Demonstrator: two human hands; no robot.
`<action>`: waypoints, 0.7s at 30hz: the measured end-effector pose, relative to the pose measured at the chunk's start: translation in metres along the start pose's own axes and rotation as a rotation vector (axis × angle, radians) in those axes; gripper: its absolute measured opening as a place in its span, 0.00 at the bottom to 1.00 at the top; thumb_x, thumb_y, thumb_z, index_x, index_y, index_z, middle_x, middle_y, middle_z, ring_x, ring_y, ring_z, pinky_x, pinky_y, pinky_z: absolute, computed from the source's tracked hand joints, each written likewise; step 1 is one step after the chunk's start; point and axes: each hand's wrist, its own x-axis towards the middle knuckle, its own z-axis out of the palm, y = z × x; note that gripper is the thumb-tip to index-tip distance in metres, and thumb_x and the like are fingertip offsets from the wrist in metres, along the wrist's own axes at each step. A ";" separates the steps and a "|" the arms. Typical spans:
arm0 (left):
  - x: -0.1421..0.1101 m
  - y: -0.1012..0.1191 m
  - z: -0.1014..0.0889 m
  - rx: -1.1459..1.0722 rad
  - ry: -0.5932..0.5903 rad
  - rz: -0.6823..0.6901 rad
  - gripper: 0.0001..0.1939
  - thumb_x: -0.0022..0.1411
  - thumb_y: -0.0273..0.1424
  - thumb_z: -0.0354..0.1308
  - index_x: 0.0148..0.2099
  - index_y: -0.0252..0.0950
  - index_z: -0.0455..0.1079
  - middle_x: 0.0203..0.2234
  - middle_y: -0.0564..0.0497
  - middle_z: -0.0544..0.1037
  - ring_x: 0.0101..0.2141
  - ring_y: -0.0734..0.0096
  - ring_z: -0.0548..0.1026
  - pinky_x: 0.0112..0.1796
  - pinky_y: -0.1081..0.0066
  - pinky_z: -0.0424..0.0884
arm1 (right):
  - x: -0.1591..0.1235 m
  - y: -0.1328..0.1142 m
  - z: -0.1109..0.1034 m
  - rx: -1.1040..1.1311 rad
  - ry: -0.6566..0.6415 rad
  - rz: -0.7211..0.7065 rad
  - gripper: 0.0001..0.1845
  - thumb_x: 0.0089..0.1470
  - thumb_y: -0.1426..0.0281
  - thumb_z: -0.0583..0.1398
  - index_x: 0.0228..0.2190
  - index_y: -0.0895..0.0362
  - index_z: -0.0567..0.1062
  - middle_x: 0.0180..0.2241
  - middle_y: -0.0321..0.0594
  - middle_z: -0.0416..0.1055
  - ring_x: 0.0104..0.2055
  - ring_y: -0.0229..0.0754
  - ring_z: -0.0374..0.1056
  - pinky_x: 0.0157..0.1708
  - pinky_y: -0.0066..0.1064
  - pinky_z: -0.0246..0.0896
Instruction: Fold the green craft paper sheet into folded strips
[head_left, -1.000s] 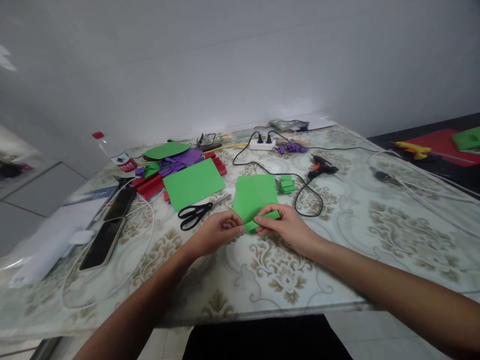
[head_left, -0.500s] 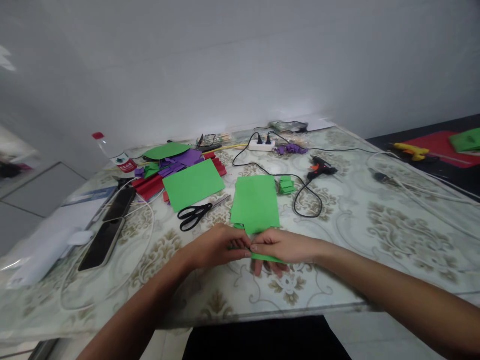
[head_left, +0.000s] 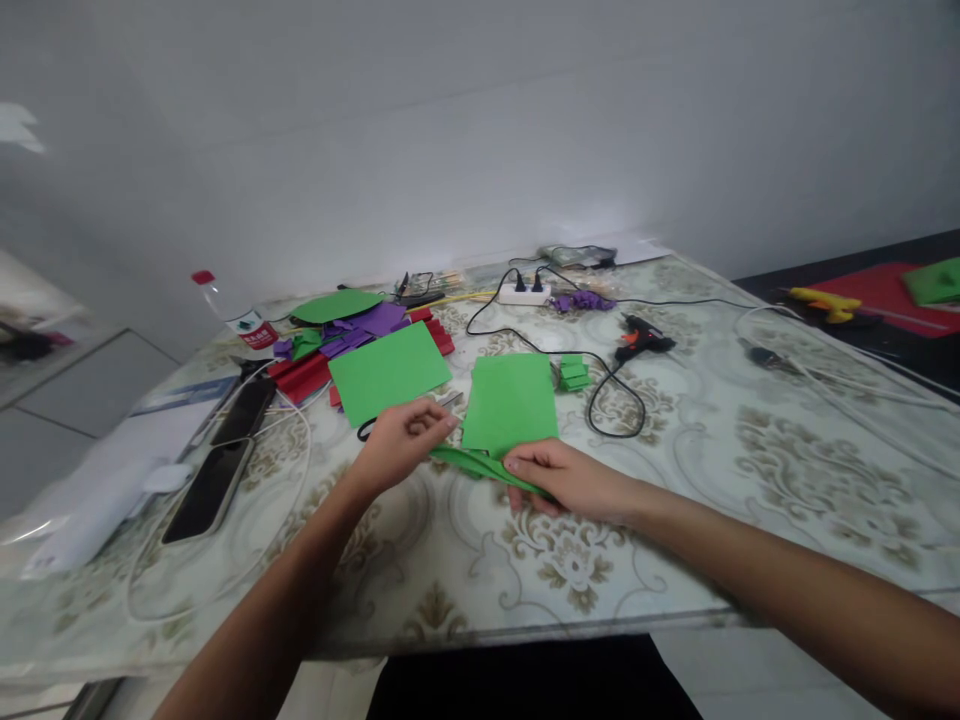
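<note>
A folded green paper strip (head_left: 474,462) stretches between my two hands near the front of the table. My left hand (head_left: 401,440) pinches its left end, thumb and fingertips closed. Gripped between thumb and fingers, the right end lies in my right hand (head_left: 574,482). Just beyond the strip lies a stack of green paper sheets (head_left: 511,400), its near edge partly covered. Black-handled scissors (head_left: 365,430) are mostly hidden behind my left hand. To the left is another green sheet (head_left: 390,370); a small bundle of green pieces (head_left: 574,373) sits right of the stack.
A black glue gun (head_left: 641,338) with a looped cord lies right of centre, near a white power strip (head_left: 524,293). Purple and red paper pieces (head_left: 300,376), a bottle (head_left: 244,318) and a phone (head_left: 208,488) are on the left. A yellow glue gun (head_left: 825,303) lies far right.
My left hand has moved left and away from me, drawing the strip's end out from the right hand. It now covers much of the scissors. The right hand has shifted slightly.
</note>
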 end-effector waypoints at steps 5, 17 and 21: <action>0.000 -0.001 0.005 -0.067 0.082 -0.059 0.19 0.65 0.47 0.58 0.38 0.34 0.72 0.16 0.57 0.69 0.16 0.77 0.66 0.20 0.77 0.60 | 0.002 0.003 0.003 0.075 0.119 -0.060 0.25 0.62 0.50 0.56 0.29 0.60 0.72 0.26 0.35 0.71 0.18 0.29 0.55 0.17 0.23 0.46; -0.003 0.001 0.019 -0.314 0.035 -0.058 0.23 0.60 0.49 0.64 0.40 0.33 0.69 0.16 0.57 0.70 0.15 0.78 0.67 0.18 0.78 0.64 | 0.003 0.005 0.008 0.257 -0.025 0.012 0.27 0.53 0.47 0.64 0.36 0.60 0.73 0.30 0.39 0.76 0.22 0.35 0.70 0.20 0.26 0.64; -0.008 0.002 0.030 -0.295 -0.112 -0.061 0.20 0.62 0.47 0.62 0.40 0.33 0.70 0.17 0.57 0.71 0.16 0.77 0.69 0.18 0.78 0.65 | 0.003 0.005 0.010 0.289 -0.009 0.021 0.27 0.56 0.46 0.62 0.35 0.59 0.73 0.30 0.40 0.77 0.23 0.35 0.71 0.21 0.26 0.66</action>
